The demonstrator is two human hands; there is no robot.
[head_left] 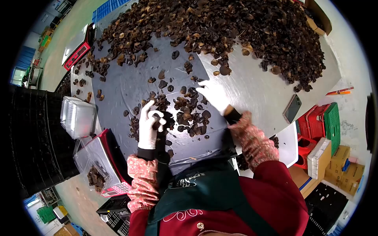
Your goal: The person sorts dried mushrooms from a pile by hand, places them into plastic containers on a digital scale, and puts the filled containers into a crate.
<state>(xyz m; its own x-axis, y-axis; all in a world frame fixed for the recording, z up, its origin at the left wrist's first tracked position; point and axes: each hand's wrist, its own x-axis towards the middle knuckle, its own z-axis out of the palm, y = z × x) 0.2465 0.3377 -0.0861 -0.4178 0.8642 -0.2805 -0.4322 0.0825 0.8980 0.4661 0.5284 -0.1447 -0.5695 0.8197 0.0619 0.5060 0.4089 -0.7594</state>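
Dark brown, ear-like pieces, resembling dried fungus, form a large pile (220,23) along the far side of the metal table (244,86). A smaller scattered group (191,114) lies on the grey sheet (118,82) between my hands. My left hand (150,124), in a white glove, has its fingers curled round a dark piece (156,122) at the left of that group. My right hand (214,95), also white-gloved, is at the group's upper right, fingers apart and pointing left, with nothing visible in it.
A red scale (112,165) at the lower left holds an open clear box with dark pieces. Stacked clear boxes (78,118) stand behind it. Another red scale (78,51) is at the upper left. A phone (292,108) lies near the right edge, beside red and green crates (332,126).
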